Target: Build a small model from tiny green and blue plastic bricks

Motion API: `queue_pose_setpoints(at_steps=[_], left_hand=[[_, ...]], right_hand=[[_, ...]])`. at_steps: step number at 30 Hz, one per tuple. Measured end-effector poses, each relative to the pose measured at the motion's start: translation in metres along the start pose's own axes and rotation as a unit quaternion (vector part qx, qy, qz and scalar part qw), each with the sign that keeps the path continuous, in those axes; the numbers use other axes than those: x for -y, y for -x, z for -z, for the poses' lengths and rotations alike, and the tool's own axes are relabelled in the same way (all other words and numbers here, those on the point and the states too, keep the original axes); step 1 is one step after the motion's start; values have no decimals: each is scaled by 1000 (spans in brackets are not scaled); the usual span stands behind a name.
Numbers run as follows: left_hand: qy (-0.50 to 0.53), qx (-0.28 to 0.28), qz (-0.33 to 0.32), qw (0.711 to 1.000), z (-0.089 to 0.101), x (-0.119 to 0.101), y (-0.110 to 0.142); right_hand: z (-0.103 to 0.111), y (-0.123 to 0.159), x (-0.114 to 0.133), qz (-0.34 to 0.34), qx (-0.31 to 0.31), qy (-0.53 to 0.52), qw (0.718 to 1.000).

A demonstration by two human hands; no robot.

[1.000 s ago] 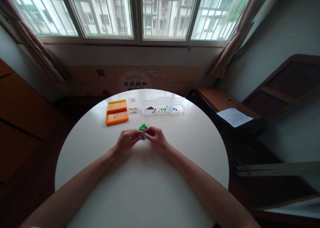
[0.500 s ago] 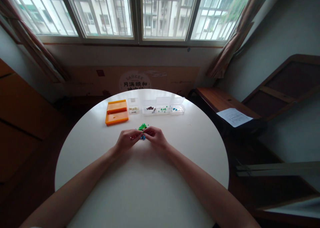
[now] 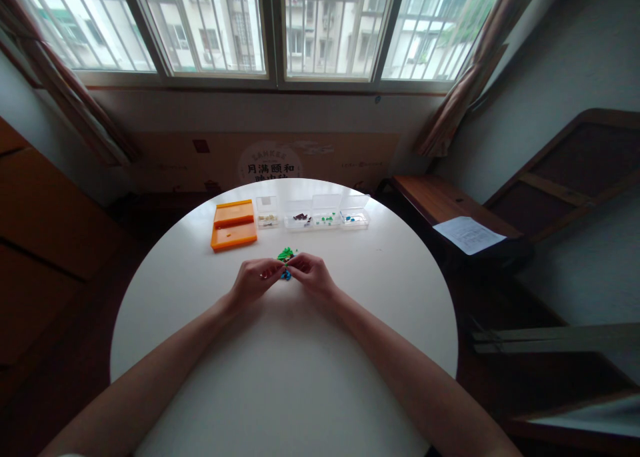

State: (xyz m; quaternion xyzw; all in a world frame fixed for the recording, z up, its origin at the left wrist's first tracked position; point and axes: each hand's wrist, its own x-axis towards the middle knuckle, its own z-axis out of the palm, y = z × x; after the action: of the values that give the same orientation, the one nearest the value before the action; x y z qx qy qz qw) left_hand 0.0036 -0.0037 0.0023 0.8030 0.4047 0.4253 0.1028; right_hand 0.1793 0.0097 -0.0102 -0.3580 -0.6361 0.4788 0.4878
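Observation:
Both my hands meet at the middle of a round white table [image 3: 280, 363]. My left hand [image 3: 255, 280] and my right hand [image 3: 313, 273] are closed, fingertips pinched together on a small green and blue brick assembly [image 3: 286, 263] held between them. Green pieces show above the fingertips and a blue piece below. The parts inside the fingers are hidden.
Beyond the hands lie an orange tray [image 3: 233, 225] and a row of small clear boxes [image 3: 315, 215] with tiny pieces in them. A dark wooden bench with a sheet of paper [image 3: 469, 234] stands to the right. Windows and curtains are behind.

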Motion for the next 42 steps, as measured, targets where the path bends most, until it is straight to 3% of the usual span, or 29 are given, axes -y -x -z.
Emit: queue_pose_setpoints(at_steps=[42], left_hand=[[8, -11, 0, 1000, 1, -2, -2]], right_hand=[[-1, 0, 1, 15, -8, -9, 1000]])
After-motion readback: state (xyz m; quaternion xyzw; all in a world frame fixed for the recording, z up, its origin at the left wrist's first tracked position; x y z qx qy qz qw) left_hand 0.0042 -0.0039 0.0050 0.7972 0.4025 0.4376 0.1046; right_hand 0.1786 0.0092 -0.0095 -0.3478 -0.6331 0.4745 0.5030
